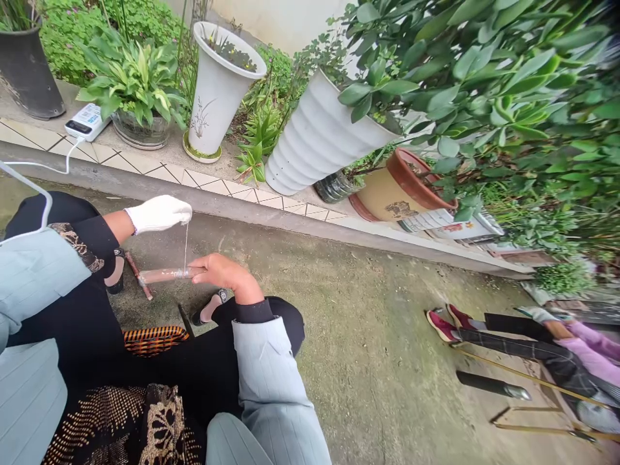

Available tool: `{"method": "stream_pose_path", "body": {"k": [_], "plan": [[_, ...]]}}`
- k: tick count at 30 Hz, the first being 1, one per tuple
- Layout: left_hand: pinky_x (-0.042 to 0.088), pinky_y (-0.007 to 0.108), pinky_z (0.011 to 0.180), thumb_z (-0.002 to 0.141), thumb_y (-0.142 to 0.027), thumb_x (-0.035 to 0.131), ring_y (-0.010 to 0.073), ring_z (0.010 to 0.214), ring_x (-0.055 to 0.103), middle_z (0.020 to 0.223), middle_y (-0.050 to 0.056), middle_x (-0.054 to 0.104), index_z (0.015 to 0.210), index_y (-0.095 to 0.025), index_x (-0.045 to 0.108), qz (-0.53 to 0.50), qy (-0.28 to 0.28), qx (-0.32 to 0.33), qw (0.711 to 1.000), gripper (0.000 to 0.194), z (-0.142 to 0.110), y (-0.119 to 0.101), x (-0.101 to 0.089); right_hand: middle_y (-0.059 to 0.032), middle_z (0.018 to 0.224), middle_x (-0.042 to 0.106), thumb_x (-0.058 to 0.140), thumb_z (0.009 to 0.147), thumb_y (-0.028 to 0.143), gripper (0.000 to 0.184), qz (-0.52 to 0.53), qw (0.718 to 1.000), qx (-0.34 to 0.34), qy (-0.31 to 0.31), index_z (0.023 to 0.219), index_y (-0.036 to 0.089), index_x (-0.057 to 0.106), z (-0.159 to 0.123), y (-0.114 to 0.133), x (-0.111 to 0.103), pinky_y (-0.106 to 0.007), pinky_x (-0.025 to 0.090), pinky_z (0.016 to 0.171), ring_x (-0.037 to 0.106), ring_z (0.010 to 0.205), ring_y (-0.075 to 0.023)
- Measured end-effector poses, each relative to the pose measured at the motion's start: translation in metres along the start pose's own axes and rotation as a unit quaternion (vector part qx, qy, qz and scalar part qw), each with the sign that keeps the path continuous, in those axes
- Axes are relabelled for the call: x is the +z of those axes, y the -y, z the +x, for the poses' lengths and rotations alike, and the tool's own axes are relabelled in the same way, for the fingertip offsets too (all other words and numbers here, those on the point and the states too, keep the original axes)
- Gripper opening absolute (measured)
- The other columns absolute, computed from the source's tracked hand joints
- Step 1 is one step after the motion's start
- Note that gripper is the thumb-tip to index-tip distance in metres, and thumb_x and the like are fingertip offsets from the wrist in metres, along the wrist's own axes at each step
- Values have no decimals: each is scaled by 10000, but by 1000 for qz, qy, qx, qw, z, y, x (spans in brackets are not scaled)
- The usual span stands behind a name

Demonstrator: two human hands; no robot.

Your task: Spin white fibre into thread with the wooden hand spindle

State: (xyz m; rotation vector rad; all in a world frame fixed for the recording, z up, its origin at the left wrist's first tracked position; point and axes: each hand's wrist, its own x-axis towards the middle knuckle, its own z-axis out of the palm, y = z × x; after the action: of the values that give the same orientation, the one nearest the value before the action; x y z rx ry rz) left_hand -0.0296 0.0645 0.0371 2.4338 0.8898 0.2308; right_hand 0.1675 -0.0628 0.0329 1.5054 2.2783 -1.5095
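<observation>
My left hand [162,213], in a white knitted glove, pinches a thin white string [186,245] above my lap. From those fingertips the string drops straight to a wrapped band [181,274] of string around a pinkish-brown stick [159,276]. My bare right hand [223,271] grips the stick's right end, fingers closed on it beside the band. At the far left end, a darker reddish twig [132,266] crosses the stick, with something shiny and clear around the joint. My palm hides the stick's right tip.
A tiled ledge [232,187] ahead holds potted plants, including a white pot [217,90] and a ribbed pot [320,132]. A white power bank [87,123] trails a cable. Below is an orange-black woven seat [155,339]. Another person [533,342] sits at right.
</observation>
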Motion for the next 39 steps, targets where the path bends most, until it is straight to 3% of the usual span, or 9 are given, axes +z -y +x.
{"method": "stream_pose_path", "body": {"k": [5, 8, 12, 18, 22, 24, 28, 31, 39], "plan": [[338, 213, 632, 865, -265, 424, 106, 658, 461, 718, 5, 587, 734, -125, 582, -78, 78, -1, 994, 248, 4, 1, -1, 20, 769, 603, 611, 785, 338, 319, 94, 981, -77, -152, 1060, 188, 667, -17, 20, -43, -243, 385, 688, 499, 708, -133], [354, 211, 606, 897, -337, 411, 100, 631, 428, 705, 8, 553, 760, -118, 568, -197, 141, 25, 970, 303, 3, -5, -2, 22, 680, 541, 563, 804, 339, 310, 122, 944, -46, -302, 1037, 153, 648, -9, 13, -78, -242, 380, 638, 467, 636, -124], [359, 212, 586, 898, -349, 411, 101, 618, 421, 715, 9, 547, 767, -127, 545, -255, 148, 40, 955, 290, 8, -5, -7, 5, 680, 575, 566, 800, 352, 261, 18, 936, 57, -348, 962, 172, 662, 21, -8, -104, -241, 364, 622, 481, 638, -135], [276, 249, 548, 837, -228, 443, 106, 541, 373, 593, -11, 514, 646, -158, 545, -70, 146, 72, 984, 227, 20, 12, -12, -86, 871, 677, 615, 788, 338, 213, -178, 960, 160, -143, 912, 183, 692, 67, -18, -84, -256, 358, 621, 570, 755, -176], [271, 243, 526, 837, -255, 471, 101, 527, 344, 570, -20, 499, 623, -160, 525, -96, 192, 109, 971, 241, 26, 19, -10, -2, 695, 627, 643, 758, 269, 159, -21, 990, 46, 130, 870, 168, 691, 61, -18, -81, -211, 372, 566, 520, 594, -98], [331, 221, 558, 866, -319, 457, 104, 572, 403, 635, -6, 543, 674, -153, 534, -188, 206, 102, 955, 265, 27, 23, -8, 21, 685, 601, 665, 737, 283, 233, 123, 978, -24, 166, 933, 158, 678, 45, -19, -90, -203, 396, 570, 502, 581, -83], [369, 219, 531, 905, -445, 374, 106, 557, 435, 714, 24, 569, 826, -143, 549, -339, 147, 23, 929, 359, 28, 23, -3, 5, 722, 564, 647, 741, 407, 322, 365, 912, -112, -152, 925, 143, 628, 14, -31, -111, -214, 400, 567, 458, 577, -78], [368, 212, 547, 896, -424, 398, 106, 574, 449, 707, 21, 567, 763, -153, 530, -314, 127, 43, 940, 329, 25, 12, -1, 5, 701, 541, 626, 736, 434, 299, 396, 857, -63, -325, 847, 157, 601, 10, -48, -117, -223, 386, 556, 440, 560, -82], [309, 230, 561, 888, -286, 402, 115, 546, 433, 626, -9, 558, 690, -187, 557, -79, 117, 148, 979, 270, 18, -15, -6, 2, 699, 595, 606, 751, 309, 188, 19, 957, 171, -232, 875, 189, 680, 41, -61, -81, -233, 363, 598, 486, 625, -116]]}}
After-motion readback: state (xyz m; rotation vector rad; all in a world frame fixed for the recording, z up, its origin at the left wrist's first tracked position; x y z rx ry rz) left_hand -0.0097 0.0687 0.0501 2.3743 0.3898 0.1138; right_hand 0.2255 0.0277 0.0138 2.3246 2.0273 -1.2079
